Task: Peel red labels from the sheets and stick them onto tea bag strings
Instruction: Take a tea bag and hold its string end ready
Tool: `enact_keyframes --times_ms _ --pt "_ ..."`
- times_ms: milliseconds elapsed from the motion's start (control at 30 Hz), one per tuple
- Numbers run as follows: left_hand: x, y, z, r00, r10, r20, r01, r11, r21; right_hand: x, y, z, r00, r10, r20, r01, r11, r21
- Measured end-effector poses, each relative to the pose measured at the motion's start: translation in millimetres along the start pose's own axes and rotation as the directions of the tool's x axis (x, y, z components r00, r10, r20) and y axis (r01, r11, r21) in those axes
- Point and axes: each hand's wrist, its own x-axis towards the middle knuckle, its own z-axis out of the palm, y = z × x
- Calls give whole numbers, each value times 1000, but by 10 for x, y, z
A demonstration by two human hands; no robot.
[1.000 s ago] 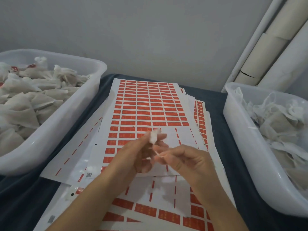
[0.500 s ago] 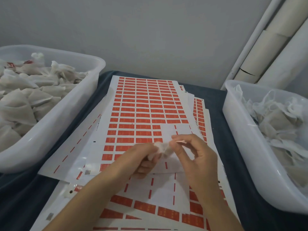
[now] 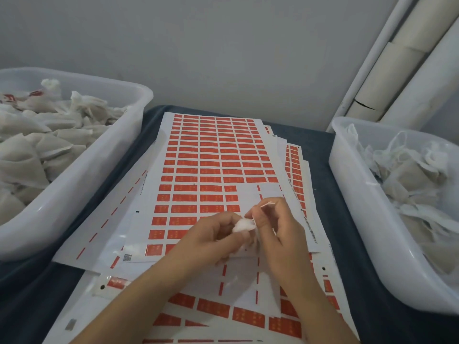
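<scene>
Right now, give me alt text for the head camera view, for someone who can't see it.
A person's left hand holds a small white tea bag while the right hand pinches a label beside it, above overlapping sheets of red labels. A white bin of tea bags sits left, another bin right.

My way forward lies open over the flat label sheets (image 3: 218,155) between the two tubs. The left tub (image 3: 82,184), heaped with tea bags, walls off that side; the right tub (image 3: 357,194) walls off the other. Straight ahead the wall (image 3: 223,50) stops me, with pipes (image 3: 402,60) filling the far right corner.
</scene>
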Motion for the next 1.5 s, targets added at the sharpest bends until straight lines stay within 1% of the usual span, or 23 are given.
enact_keyframes --times_ms 100,167,367,500,633,733,833,900,967,1000,1033,1100,1133,1200,1267,1300,1333,1400,1433,1467,1500 --pt "-8 -31 -3 998 64 14 -64 998 7 41 -25 -39 994 104 39 -109 984 142" --pt "-10 -29 -6 997 77 20 -77 997 15 66 -30 -86 987 155 53 -162 968 193" --pt "-17 -22 2 996 93 -1 -93 995 28 60 -37 -129 979 139 151 -162 976 148" --pt "4 -17 -8 997 66 -48 -64 997 46 64 -52 -160 978 57 201 -78 992 100" --pt "31 -16 -48 996 41 -76 -38 998 45 69 -47 -189 961 33 276 -57 995 81" --pt "28 -11 -66 996 41 -80 -40 999 11 78 -33 -222 960 57 274 -72 996 45" --pt "7 17 -97 992 84 -97 -88 996 -34 67 -51 -216 957 90 276 -104 994 38" --pt "-2 34 -104 985 131 -109 -131 991 7 48 -65 -173 945 153 290 -187 978 93" --pt "3 42 -86 976 174 -131 -165 983 80 28 -76 -148 910 241 337 -315 931 186" --pt "6 40 -75 970 192 -146 -177 978 112 20 -86 -146 883 271 383 -379 893 243" --pt "6 39 -67 965 210 -159 -190 973 129 12 -103 -145 852 277 444 -437 842 315" --pt "-1 41 -58 956 239 -173 -220 968 120 -2 -155 -155 803 241 546 -532 704 471" --pt "-5 43 -57 953 246 -175 -232 968 99 -9 -163 -157 789 232 569 -565 639 523" --pt "-10 54 -60 960 224 -170 -226 974 8 -18 -144 -156 767 240 596 -613 548 568" --pt "-11 59 -72 977 151 -152 -173 974 -146 -22 -126 -152 741 239 627 -645 511 568" --pt "-11 62 -80 985 110 -134 -139 962 -234 -24 -119 -151 740 236 630 -641 530 555" --pt "-6 65 -86 990 72 -120 -107 942 -317 -23 -122 -153 751 244 614 -621 576 531" --pt "13 60 -94 987 -13 -159 -53 912 -406 -13 -138 -154 806 287 518 -532 736 419" --pt "26 49 -100 974 -58 -219 -33 920 -392 -2 -142 -147 840 312 445 -481 808 341" --pt "36 38 -100 952 -92 -292 -12 942 -335 12 -139 -137 869 327 372 -440 855 276" --pt "44 33 -91 927 -93 -365 2 970 -242 23 -127 -129 892 330 310 -408 883 232"
